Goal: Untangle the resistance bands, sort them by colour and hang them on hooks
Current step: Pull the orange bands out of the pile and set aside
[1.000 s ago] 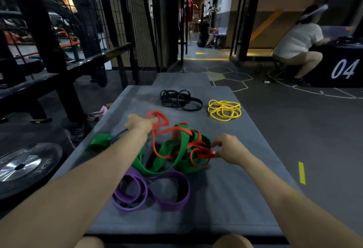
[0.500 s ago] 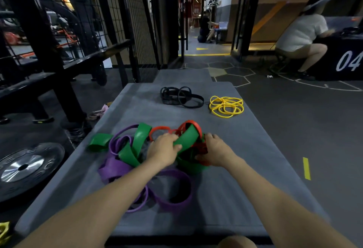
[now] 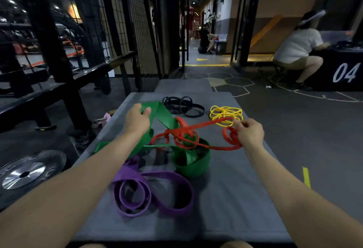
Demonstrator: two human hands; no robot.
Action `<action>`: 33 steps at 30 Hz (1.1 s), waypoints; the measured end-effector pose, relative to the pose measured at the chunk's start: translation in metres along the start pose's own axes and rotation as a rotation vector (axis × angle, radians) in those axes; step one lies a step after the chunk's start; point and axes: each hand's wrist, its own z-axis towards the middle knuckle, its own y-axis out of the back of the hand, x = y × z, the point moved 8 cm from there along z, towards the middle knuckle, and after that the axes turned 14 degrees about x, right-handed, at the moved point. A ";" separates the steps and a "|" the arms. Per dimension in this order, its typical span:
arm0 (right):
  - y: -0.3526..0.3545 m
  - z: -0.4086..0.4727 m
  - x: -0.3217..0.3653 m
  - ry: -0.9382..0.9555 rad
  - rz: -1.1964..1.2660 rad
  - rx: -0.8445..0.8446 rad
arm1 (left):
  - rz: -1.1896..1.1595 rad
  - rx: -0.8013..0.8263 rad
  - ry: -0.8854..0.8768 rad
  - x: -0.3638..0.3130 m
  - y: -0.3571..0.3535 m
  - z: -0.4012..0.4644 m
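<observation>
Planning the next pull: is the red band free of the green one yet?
Still tangled: the red band loops around the green band between both hands.

Left hand point(image 3: 137, 119): bare, no glove, ring or watch.
Right hand point(image 3: 248, 132): bare, likewise.
Forearms: both bare, no sleeve in view.
Knees: bare, at bottom edge.

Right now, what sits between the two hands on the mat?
Head view: the red band stretches from the right hand into a knot with the green band, which the left hand grips.
</observation>
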 end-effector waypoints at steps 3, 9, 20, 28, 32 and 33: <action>0.015 -0.004 -0.022 -0.143 -0.033 -0.091 | 0.058 -0.012 0.029 0.004 0.006 -0.007; -0.029 -0.007 -0.049 -0.262 -0.639 0.300 | 0.134 0.175 -0.029 0.009 -0.004 -0.015; -0.197 -0.053 0.050 0.292 -0.641 0.655 | -0.188 0.355 -0.178 -0.002 -0.004 -0.023; -0.217 -0.055 0.032 0.215 -0.892 0.643 | -0.387 0.377 -0.176 0.006 -0.003 -0.019; -0.192 -0.053 0.065 0.370 -0.827 0.538 | -0.376 0.329 -0.178 0.002 0.006 -0.018; -0.185 -0.052 0.074 0.400 -0.793 0.527 | -0.371 0.308 -0.175 0.000 0.010 -0.017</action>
